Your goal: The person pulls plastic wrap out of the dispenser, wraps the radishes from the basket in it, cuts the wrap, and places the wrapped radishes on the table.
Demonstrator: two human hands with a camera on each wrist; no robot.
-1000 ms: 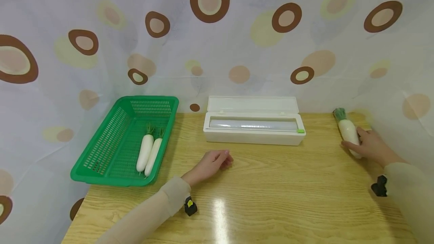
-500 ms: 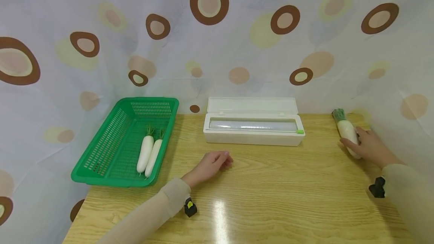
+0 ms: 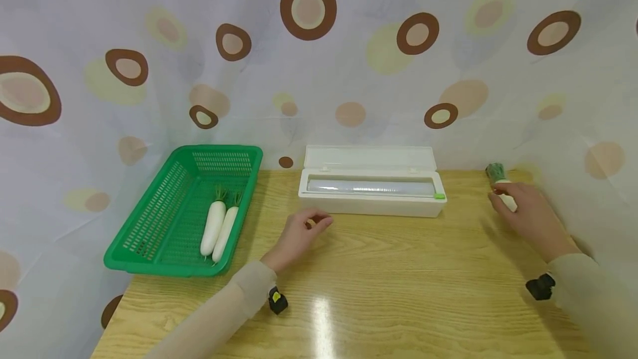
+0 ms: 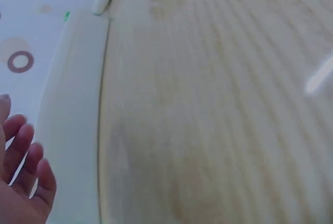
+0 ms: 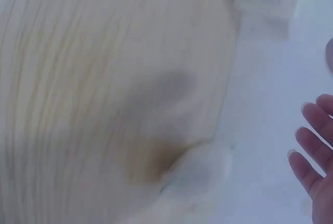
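Observation:
At the right of the head view lies a white daikon (image 3: 508, 202) with green leaf stubs, partly hidden by my right hand (image 3: 533, 223). The right wrist view shows that hand's fingers (image 5: 312, 143) apart and holding nothing, with the daikon blurred on the table below. My left hand (image 3: 298, 236) hovers in front of a white box (image 3: 369, 206), fingers loosely curved and nothing in them. The box's lid stands up, showing a roll of clear film (image 3: 371, 186) inside and a green slider (image 3: 439, 196) at its right end.
A green plastic basket (image 3: 164, 269) stands at the left with two daikons (image 3: 213, 229) in it. The wooden table (image 3: 399, 287) meets a patterned curtain (image 3: 349, 71) at the back and right. A black wrist camera (image 3: 540, 287) sits on the right sleeve.
My right hand has let go of the daikon and risen off it, shifting slightly left. The left hand has lifted and turned, its thumb and fingers parting. The head view has tilted up slightly.

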